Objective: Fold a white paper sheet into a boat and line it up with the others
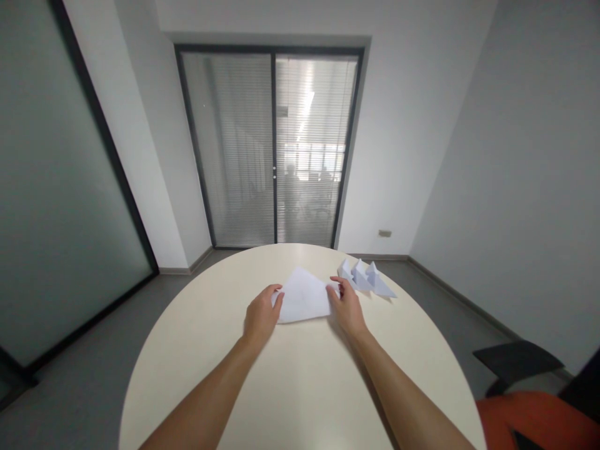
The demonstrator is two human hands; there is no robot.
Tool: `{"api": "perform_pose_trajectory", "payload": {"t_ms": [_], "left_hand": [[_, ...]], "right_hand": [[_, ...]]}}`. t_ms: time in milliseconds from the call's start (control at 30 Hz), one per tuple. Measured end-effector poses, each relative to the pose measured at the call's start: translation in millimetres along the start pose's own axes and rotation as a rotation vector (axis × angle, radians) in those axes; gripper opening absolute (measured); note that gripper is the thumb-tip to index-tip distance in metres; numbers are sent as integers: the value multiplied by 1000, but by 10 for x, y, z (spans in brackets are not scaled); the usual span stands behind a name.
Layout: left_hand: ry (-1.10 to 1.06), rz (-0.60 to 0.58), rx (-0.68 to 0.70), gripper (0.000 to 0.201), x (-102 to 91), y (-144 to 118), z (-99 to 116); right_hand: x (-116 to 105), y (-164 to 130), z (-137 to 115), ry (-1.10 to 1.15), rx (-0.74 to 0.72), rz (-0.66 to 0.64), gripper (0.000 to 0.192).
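Both hands are resting on a white sheet of paper (304, 299) lying flat near the middle of the round bench (300, 387), a little toward its far edge. The sheet is already folded to a point that is aiming at the far edge. The left hand (260, 319) is pressing its fingertips on the sheet's left corner, fingers loosely curled and closed on nothing. The right hand (347, 309) is lying on the right corner with its fingers nearly flat; neither is gripping anything.

To fold well here, I judge that the hands should be pinning both corners evenly so the sheet is not sliding on the smooth top, lining up edges before pressing a crease, then running a fingertip along it.

Just beside the right hand, toward the bench's far right edge, three folded paper pieces (366, 279) are sitting in a row, touching or nearly so.

The bench is pale cream and glossy. Grey floor is surrounding it, with a glass door with blinds (272, 150) opposite, glazed partition on the left, plain wall on the right, and an orange and black chair (539, 406) at the near right.
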State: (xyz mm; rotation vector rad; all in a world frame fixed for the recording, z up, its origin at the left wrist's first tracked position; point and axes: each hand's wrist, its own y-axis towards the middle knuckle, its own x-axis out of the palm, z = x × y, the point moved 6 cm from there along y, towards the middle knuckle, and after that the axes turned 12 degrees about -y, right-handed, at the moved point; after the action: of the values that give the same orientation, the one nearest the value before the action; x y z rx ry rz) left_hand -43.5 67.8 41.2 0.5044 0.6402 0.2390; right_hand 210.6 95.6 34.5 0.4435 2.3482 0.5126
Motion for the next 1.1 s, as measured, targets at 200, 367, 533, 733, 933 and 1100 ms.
{"api": "perform_pose_trajectory", "payload": {"t_ms": [200, 367, 533, 733, 933, 1100], "left_hand": [[24, -73, -185, 20, 53, -10, -151], [155, -135, -210, 22, 88, -31, -220], [183, -188, -208, 26, 116, -43, -248], [195, -221, -178, 28, 132, -58, -229], [219, -229, -159, 27, 133, -50, -212], [313, -215, -158, 23, 104, -27, -205]], "right_hand": [[63, -18, 118, -64, 60, -56, 49], [134, -60, 157, -211, 63, -175, 43], [135, -69, 149, -360, 47, -227, 38], [104, -61, 134, -472, 55, -271, 32], [93, -63, 116, -551, 52, -302, 20], [108, -67, 114, -516, 11, -309, 21]]}}
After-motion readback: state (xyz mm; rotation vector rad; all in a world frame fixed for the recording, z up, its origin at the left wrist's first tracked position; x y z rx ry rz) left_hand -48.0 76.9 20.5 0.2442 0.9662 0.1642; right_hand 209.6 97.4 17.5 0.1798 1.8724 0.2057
